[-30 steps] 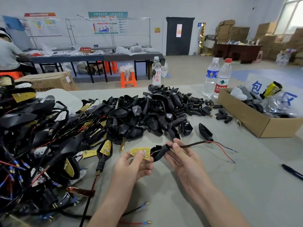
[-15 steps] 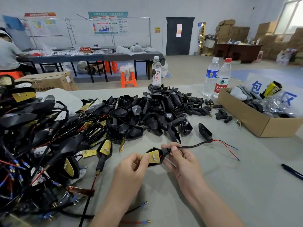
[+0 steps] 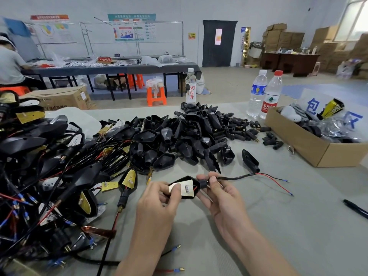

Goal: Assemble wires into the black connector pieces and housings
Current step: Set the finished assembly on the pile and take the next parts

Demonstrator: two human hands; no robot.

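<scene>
Left hand [image 3: 159, 204] and right hand [image 3: 224, 200] grip the black housing [image 3: 184, 179].

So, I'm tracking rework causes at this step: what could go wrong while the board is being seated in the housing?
1. The thin red wire sits at the edge of the board inside the housing. The left hand pressing with its thumb might pinch it.
2. The right hand grips the cable at the housing's neck. A hard tug could strain the wire where it meets the board.

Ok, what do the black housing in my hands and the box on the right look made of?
Black housing: likely moulded plastic, matte with a faint sheen along its edges. Box: brown cardboard, going by its dull tan walls and raw cut rim.
</scene>
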